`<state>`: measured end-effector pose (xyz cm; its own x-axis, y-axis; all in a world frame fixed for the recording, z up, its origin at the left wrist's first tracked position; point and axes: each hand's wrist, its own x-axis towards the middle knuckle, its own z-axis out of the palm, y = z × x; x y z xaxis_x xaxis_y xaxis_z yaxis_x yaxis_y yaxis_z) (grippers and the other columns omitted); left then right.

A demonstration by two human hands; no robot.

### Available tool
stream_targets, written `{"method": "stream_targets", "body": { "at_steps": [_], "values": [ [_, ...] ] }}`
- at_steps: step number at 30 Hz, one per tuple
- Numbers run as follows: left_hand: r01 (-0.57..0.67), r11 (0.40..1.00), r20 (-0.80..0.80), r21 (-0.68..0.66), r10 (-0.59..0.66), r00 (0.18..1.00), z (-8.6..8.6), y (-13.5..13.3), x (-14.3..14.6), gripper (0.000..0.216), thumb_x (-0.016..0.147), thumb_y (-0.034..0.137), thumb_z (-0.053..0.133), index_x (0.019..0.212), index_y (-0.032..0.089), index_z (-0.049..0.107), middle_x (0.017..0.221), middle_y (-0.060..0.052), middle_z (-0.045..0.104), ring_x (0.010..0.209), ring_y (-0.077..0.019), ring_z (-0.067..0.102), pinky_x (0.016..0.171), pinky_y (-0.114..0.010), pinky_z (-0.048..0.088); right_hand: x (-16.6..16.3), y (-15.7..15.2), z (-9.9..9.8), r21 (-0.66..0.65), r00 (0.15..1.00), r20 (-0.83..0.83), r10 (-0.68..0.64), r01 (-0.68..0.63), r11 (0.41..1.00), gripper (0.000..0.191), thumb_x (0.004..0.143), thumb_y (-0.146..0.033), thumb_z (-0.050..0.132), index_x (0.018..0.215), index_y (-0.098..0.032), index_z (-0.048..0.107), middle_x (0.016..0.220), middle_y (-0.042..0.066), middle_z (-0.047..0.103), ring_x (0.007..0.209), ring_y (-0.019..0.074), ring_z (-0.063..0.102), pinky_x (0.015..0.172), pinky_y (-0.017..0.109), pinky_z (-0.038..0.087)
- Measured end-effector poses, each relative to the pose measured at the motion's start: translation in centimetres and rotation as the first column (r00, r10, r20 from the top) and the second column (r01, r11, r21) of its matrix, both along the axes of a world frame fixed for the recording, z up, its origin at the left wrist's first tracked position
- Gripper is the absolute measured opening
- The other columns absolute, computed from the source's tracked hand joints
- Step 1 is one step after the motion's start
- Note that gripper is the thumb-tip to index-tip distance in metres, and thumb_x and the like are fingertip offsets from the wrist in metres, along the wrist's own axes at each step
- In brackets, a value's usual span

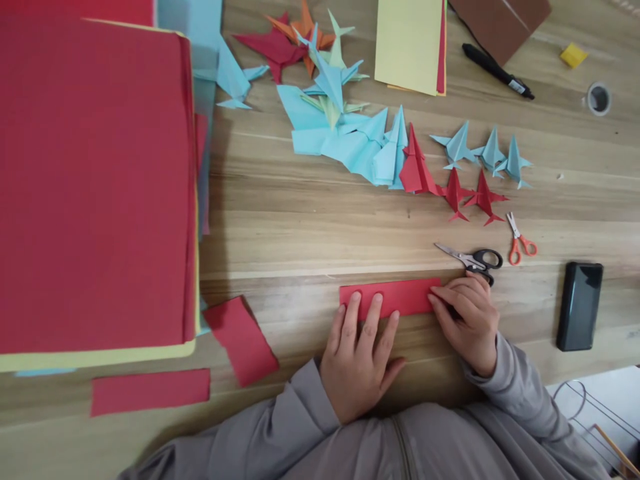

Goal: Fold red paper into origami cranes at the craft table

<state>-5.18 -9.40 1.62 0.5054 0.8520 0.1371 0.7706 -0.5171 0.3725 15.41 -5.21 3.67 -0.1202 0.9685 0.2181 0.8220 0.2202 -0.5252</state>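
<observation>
**Hands and workpiece**
- The red paper strip (387,297) lies flat on the wooden surface (300,227), directly in front of the person, with its long side running left to right.
- The left hand (360,363) rests palm down. Its grip is fully open: the fingers (373,317) are spread and lie across the near edge of the strip, enclosing nothing.
- The right hand (467,313) covers the right end of the strip with its fingers held together. The thumb is hidden, so it cannot be told whether this grip pinches the paper or only presses on it.
- Both arms wear grey sleeves (520,393).

**Adjacent items**
- Black-handled scissors (471,259) lie just beyond the right hand, near its knuckles.
- Orange-handled scissors (520,241) lie to the right of them, apart.
- A black phone (580,305) lies further right, well apart from the hand.
- A stack of red sheets (95,187) occupies the left of the surface, with yellow and blue sheets beneath it.
- Two loose red pieces (243,340) (150,391) lie near the stack's near corner.
- Folded blue figures (360,143) and small red figures (470,195) lie beyond the strip.
- A yellow sheet (410,43) and a black marker (497,71) lie at the far edge.
</observation>
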Motion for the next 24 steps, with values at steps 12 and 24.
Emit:
{"method": "stream_targets", "body": {
  "at_steps": [12,24],
  "values": [
    [0.006,1.000,-0.016,-0.022,-0.006,1.000,0.18,0.06,0.01,0.059,0.087,0.053,0.054,0.131,0.015,0.056,0.138,-0.021,0.055,0.148,-0.0417,0.008,0.110,-0.057,0.029,-0.10,-0.03,-0.20,0.031,1.000,-0.006,-0.019,0.019,0.999,0.012,0.083,-0.010,0.067,0.085,-0.021,0.069,0.068,0.000,0.069,0.068,0.0153,0.064,0.088,0.041,0.048],
    [0.025,1.000,-0.050,-0.016,-0.026,0.998,0.23,0.20,0.04,0.064,0.084,0.056,0.055,0.133,0.015,0.055,0.139,-0.021,0.054,0.148,-0.0439,0.008,0.110,-0.057,0.029,0.13,-0.12,-0.36,0.058,0.999,0.043,0.025,-0.028,0.998,0.012,0.081,-0.009,0.070,0.084,-0.020,0.067,0.067,0.000,0.066,0.072,0.0164,0.062,0.086,0.042,0.049]
  ]
}}
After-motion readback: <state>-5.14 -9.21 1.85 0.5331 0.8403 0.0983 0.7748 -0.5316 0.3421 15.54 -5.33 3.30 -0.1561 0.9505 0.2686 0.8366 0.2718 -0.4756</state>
